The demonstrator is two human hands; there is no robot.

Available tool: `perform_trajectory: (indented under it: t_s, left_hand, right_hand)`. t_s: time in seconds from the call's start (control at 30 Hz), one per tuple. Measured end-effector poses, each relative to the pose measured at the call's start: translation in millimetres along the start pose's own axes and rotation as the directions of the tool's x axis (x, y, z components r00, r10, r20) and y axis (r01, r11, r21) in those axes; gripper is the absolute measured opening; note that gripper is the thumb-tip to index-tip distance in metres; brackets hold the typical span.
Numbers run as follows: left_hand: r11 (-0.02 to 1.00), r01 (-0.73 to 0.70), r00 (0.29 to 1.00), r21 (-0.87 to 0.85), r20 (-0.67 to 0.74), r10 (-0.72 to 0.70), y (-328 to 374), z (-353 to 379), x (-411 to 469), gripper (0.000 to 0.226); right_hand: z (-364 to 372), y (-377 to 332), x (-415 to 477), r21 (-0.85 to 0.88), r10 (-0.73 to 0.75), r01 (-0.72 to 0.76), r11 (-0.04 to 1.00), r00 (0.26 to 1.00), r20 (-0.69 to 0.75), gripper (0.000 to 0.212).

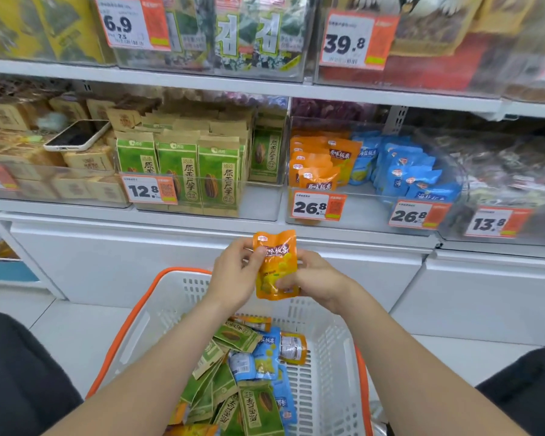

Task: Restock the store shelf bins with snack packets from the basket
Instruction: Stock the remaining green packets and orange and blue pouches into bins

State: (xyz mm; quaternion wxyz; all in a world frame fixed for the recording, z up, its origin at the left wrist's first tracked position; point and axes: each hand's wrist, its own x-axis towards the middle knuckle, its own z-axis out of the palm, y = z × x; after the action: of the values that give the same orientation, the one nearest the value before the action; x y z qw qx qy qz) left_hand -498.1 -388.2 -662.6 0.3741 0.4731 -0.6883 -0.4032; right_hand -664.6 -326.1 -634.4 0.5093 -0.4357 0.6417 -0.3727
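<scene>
Seen from the head camera, a person stocking a shop shelf holds one orange packet (pixel 276 265) upright in front of the shelf edge, above the basket (pixel 326 344). The left hand (pixel 233 272) pinches its upper left edge and the right hand (pixel 313 278) grips its lower right side. The matching orange stack (pixel 315 166) sits in the clear bin just above, behind a tag reading 26.8 (pixel 317 207). To do this step well, the packet likely needs to go in face-forward and upright behind that front row, kept out of the blue packets (pixel 412 171) beside it, which also carry a 26.8 tag. Green packets (pixel 183 171) to the left are tagged 12.8 (pixel 148 190), and a phone (pixel 76 136) rests on the brown boxes. Other tags read 6.9, 39.8 and 13.8. The Chinese characters on the packets are too small to transcribe reliably. More green, blue and orange packets lie in the basket.
</scene>
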Motion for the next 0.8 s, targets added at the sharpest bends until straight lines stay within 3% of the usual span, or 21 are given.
perform_trajectory:
  t_s: [0.1, 0.2, 0.27, 0.37, 0.47, 0.6, 0.7, 0.8]
  left_hand:
    - [0.994, -0.100, 0.995, -0.038, 0.015, 0.101, 17, 5, 2, 0.013]
    - [0.983, -0.165, 0.986, -0.075, 0.000, 0.165, 38, 7, 4, 0.015]
    - [0.976, -0.212, 0.977, -0.049, -0.024, 0.211, 50, 10, 4, 0.023]
    - [0.970, -0.243, 0.970, -0.019, -0.014, 0.243, 67, 14, 5, 0.018]
    - [0.936, -0.337, 0.941, 0.100, 0.010, 0.338, 81, 17, 8, 0.023]
    - [0.859, -0.413, 0.902, 0.302, 0.007, 0.431, 91, 22, 17, 0.027]
    - [0.813, -0.446, 0.877, 0.373, -0.001, 0.481, 99, 28, 23, 0.028]
    - [0.773, -0.456, 0.862, 0.441, 0.004, 0.506, 109, 37, 31, 0.031]
  right_hand:
    - [-1, -17, -10, -0.017, -0.130, 0.129, 0.991, 0.981, -0.145, 0.038]
    - [-9, -37, -15, -0.111, -0.285, 0.264, 0.958, 0.916, -0.282, 0.046]
    - [-13, -51, -19, -0.197, -0.408, 0.358, 0.913, 0.824, -0.393, 0.051]
    - [-23, -77, -26, -0.267, -0.542, 0.483, 0.834, 0.625, -0.562, 0.049]
    - [-45, -103, -30, -0.417, -0.636, 0.485, 0.768, 0.502, -0.587, 0.049]
    - [-90, -129, -27, -0.641, -0.738, 0.401, 0.654, 0.524, -0.425, 0.052]
    - [-124, -145, -18, -0.779, -0.718, 0.271, 0.566, 0.627, -0.303, 0.061]
    - [-148, -155, -4, -0.857, -0.644, 0.139, 0.495, 0.721, -0.255, 0.054]
